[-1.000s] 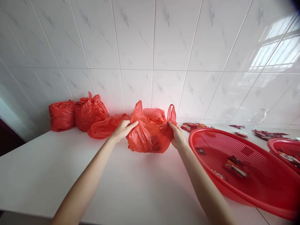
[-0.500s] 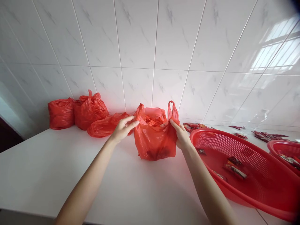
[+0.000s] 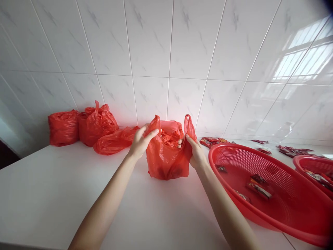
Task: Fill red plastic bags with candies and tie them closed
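Both hands (image 3: 140, 141) (image 3: 198, 153) grip a red bag (image 3: 169, 159); print on packets (image 3: 212, 141) seems unreadably small.

No words, brands or numbers can be read with certainty. Print is seen only on wrappers, all placed by the large red basket (image 3: 273, 213). Behind its left end, yellow print on red packets (image 3: 210, 141), too small to be read. Inside it, pale and orange markings on packets (image 3: 260, 187), blurred. Beyond its far rim, a packet pile (image 3: 293, 151), print not resolved. Right of it, packets in a smaller basket (image 3: 316, 163), also illegible.
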Demonstrator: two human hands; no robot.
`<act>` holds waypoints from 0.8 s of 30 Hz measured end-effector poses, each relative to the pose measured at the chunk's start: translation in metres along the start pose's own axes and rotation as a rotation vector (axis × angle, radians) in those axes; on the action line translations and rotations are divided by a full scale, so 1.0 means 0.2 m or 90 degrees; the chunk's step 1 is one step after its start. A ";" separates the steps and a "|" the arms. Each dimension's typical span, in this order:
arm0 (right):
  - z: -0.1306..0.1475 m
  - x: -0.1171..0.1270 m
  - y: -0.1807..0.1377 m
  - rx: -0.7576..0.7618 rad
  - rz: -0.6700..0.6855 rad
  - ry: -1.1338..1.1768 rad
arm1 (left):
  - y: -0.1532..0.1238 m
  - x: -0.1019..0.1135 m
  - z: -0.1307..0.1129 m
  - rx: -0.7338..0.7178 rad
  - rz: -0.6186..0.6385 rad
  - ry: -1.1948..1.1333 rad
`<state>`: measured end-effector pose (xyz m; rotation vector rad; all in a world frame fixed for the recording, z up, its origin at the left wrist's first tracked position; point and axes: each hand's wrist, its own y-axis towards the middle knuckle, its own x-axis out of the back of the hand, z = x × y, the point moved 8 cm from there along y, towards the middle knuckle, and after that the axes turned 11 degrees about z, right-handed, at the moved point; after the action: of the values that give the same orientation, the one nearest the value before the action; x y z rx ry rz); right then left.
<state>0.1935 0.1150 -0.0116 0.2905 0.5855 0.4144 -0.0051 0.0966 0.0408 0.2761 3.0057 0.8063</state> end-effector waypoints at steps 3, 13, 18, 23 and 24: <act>0.01 -0.02 -0.01 0.019 -0.013 -0.027 | 0.00 -0.02 -0.02 -0.010 0.011 -0.003; 0.06 -0.07 -0.04 0.011 -0.021 -0.128 | 0.06 -0.14 -0.17 -0.015 0.144 -0.011; 0.09 -0.12 -0.06 0.035 -0.008 -0.244 | 0.07 -0.27 -0.20 -0.010 0.225 -0.052; 0.12 -0.20 -0.08 0.004 0.078 -0.253 | 0.09 -0.28 -0.17 0.025 0.205 -0.087; 0.12 -0.21 -0.08 -0.002 0.104 -0.241 | 0.10 -0.28 -0.17 0.023 0.197 -0.098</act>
<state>0.1817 0.0784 0.0213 0.4038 0.1904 0.5029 0.0507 0.0870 0.0780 0.7804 2.8724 0.7078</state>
